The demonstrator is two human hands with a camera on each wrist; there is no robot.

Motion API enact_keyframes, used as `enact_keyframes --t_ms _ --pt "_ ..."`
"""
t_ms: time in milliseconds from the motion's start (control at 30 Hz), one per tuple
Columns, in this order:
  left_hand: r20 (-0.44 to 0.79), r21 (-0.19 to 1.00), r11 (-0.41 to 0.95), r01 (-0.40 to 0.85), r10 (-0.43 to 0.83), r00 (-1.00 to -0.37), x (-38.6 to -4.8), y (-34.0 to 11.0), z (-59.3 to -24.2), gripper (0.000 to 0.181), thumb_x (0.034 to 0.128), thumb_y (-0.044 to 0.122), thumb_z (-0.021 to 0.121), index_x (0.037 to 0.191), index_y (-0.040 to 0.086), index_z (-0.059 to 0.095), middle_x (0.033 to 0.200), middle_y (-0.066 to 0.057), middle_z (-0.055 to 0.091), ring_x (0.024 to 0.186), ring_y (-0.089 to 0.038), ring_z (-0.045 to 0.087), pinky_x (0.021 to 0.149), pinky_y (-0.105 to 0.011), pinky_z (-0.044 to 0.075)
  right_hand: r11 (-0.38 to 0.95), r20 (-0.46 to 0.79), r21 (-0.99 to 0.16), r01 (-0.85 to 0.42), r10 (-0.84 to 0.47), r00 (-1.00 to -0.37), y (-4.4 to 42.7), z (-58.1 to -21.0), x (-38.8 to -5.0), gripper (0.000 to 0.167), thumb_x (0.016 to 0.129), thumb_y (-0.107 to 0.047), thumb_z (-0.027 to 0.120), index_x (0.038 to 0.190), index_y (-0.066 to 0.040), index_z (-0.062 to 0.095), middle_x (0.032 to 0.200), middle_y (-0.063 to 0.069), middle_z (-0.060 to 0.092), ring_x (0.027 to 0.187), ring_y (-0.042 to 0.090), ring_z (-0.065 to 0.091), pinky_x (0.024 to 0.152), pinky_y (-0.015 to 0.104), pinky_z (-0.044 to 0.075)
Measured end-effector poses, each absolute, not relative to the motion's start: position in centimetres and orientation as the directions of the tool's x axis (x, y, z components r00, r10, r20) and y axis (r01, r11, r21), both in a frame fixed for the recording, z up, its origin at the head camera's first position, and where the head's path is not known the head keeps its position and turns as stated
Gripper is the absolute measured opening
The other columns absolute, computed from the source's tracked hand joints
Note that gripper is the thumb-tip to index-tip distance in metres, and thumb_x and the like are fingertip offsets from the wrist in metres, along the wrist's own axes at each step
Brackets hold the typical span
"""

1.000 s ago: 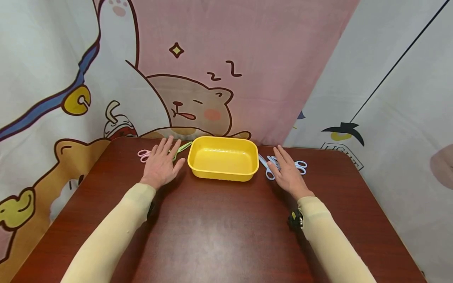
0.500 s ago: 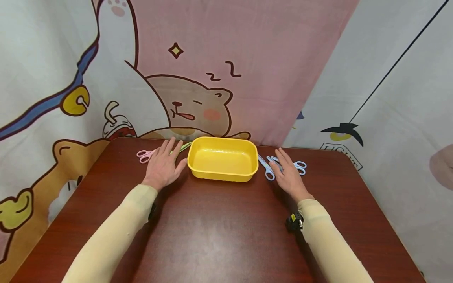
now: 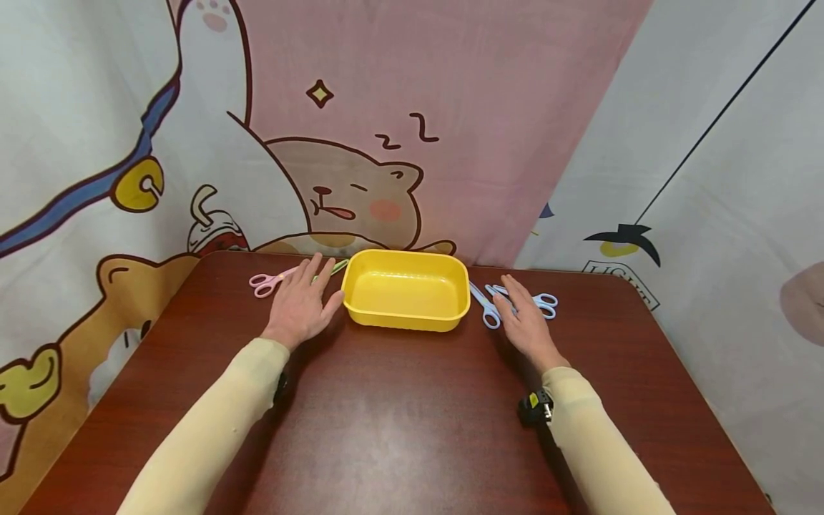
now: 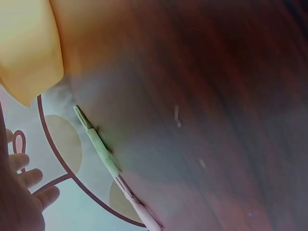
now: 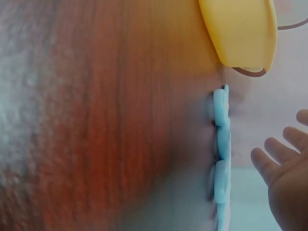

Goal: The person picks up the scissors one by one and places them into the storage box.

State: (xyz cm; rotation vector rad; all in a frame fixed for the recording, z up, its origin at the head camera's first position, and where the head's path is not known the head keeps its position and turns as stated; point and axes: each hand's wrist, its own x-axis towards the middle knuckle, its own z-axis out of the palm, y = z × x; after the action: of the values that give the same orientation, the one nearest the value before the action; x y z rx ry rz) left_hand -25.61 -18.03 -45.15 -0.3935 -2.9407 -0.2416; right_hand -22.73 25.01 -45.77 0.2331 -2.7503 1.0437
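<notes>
A yellow plastic basin (image 3: 407, 320) stands near the table's back edge, between both hands. On its left, my left hand (image 3: 300, 309) hovers with straight, spread fingers above pink-handled scissors (image 3: 262, 283) and a green pair (image 3: 339, 265), partly hiding them. The left wrist view shows a gap between that hand (image 4: 21, 192) and the green scissors (image 4: 102, 150). To the basin's right, my right hand (image 3: 526, 325) is held over blue scissors (image 3: 491, 316) and another blue pair (image 3: 547, 306), fingers extended. In the right wrist view the hand (image 5: 291, 178) is apart from the blue scissors (image 5: 221, 108).
The dark red-brown wooden table (image 3: 399, 429) stretches toward the body. A cartoon-printed cloth (image 3: 489, 129) hangs behind the table and along both sides. Part of another person's hand or skin (image 3: 805, 304) shows at the far right edge.
Both hands have drawn slightly back toward the body, the left also a little to the right. More of the pink scissors shows. The basin and scissors stay in place.
</notes>
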Motion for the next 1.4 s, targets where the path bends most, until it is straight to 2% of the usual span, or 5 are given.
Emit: enact_keyframes --t_ms 367,633,900,1200,1400 --pt "0.198 0.165 0.95 0.265 0.232 -0.952 -25.4 -17.6 -45.3 0.075 0.1048 0.058 0.039 0.165 0.016 0.025 0.171 -0.016 0.02 0.154 -0.04 0.023 0.121 -0.06 0.024 0.706 0.202 -0.687 -0.171 -0.04 -0.979 25.0 -46.0 -22.2 0.058 0.112 -0.037 0.041 0.159 -0.002 0.036 0.165 0.021 0.033 0.152 0.04 0.029 0.118 0.058 0.031" --pt "0.197 0.199 0.941 0.273 0.234 -0.952 -25.3 -17.1 -45.4 0.076 0.1047 0.058 0.04 0.165 0.014 0.025 0.17 -0.016 0.02 0.154 -0.041 0.024 0.119 -0.061 0.028 0.681 0.169 -0.72 -0.134 -0.015 -0.985 25.1 -46.2 -22.0 0.057 0.112 -0.037 0.041 0.159 -0.005 0.037 0.164 0.019 0.036 0.153 0.037 0.029 0.12 0.056 0.027" --pt "0.164 0.238 0.933 0.271 0.236 -0.958 -25.0 -16.6 -45.3 0.079 0.104 0.059 0.041 0.165 0.013 0.023 0.17 -0.018 0.02 0.154 -0.042 0.024 0.121 -0.061 0.025 0.671 0.14 -0.733 -0.107 -0.005 -0.99 25.1 -46.0 -21.6 0.059 0.112 -0.04 0.039 0.16 -0.005 0.035 0.164 0.021 0.034 0.153 0.04 0.028 0.12 0.058 0.027" --pt "0.174 0.264 0.927 0.265 0.225 -0.959 -24.8 -16.1 -45.6 0.08 0.1035 0.058 0.044 0.165 0.011 0.023 0.169 -0.019 0.022 0.152 -0.041 0.029 0.116 -0.065 0.032 0.662 0.126 -0.744 -0.092 0.004 -0.992 25.1 -45.8 -21.3 0.058 0.112 -0.038 0.039 0.16 -0.005 0.036 0.163 0.022 0.035 0.153 0.04 0.027 0.123 0.057 0.021" --pt "0.161 0.318 0.915 0.247 0.205 -0.966 -24.6 -15.8 -45.5 0.081 0.1028 0.058 0.047 0.165 0.011 0.024 0.168 -0.02 0.023 0.151 -0.042 0.031 0.116 -0.064 0.032 0.659 0.114 -0.748 -0.075 0.016 -0.993 25.2 -45.9 -21.3 0.056 0.112 -0.037 0.04 0.159 -0.004 0.039 0.163 0.02 0.037 0.153 0.038 0.028 0.123 0.054 0.021"
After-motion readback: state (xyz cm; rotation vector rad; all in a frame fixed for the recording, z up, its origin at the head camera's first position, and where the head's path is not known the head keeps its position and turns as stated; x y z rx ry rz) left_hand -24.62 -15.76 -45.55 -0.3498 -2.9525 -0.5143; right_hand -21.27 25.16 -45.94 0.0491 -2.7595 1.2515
